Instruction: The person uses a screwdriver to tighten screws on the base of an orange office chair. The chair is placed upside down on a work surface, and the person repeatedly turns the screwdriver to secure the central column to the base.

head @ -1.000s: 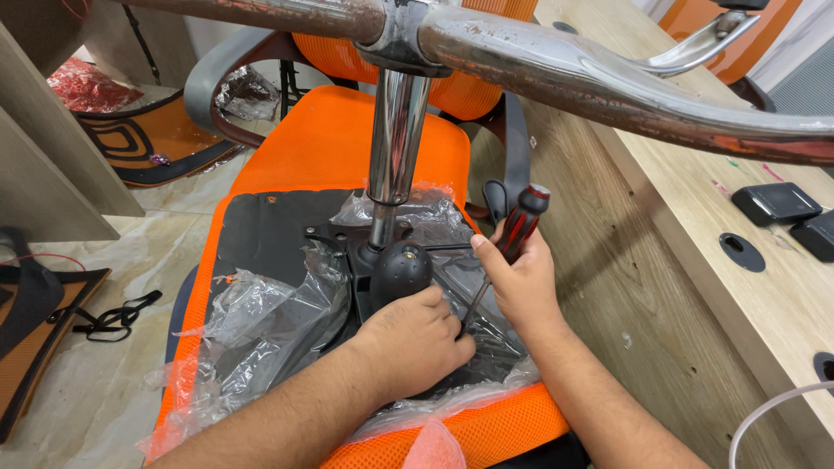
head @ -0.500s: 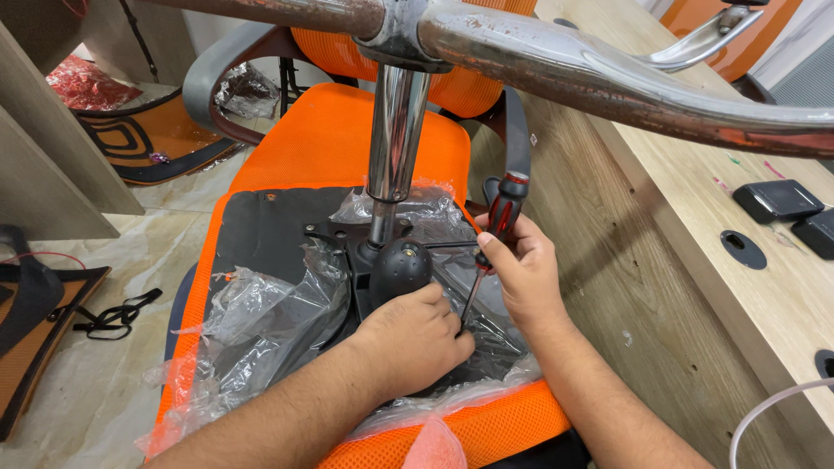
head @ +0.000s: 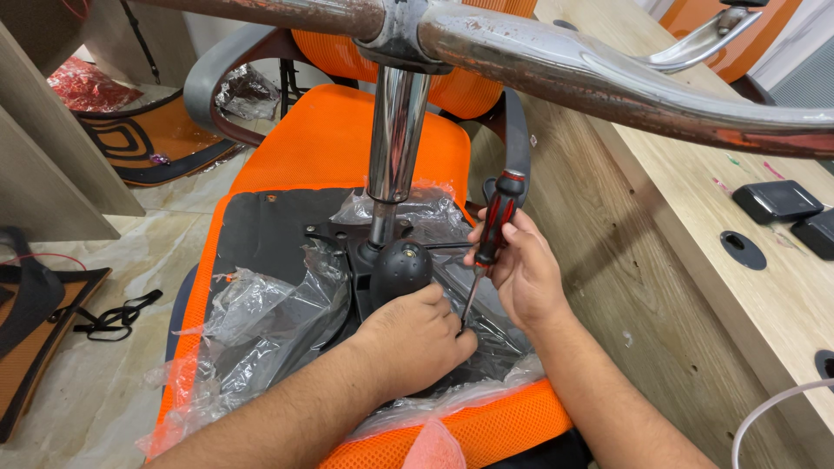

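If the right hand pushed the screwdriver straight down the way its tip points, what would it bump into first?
The right hand holds the screwdriver slanting down and left. Its tip sits right at the left hand's fingers, over the black mechanism plate. It would probably meet that plate, beside those fingers; depth is unclear.

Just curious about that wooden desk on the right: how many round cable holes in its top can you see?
2. One hole lies near the two black boxes; another hole sits at the right edge, partly cut off. More may be hidden.
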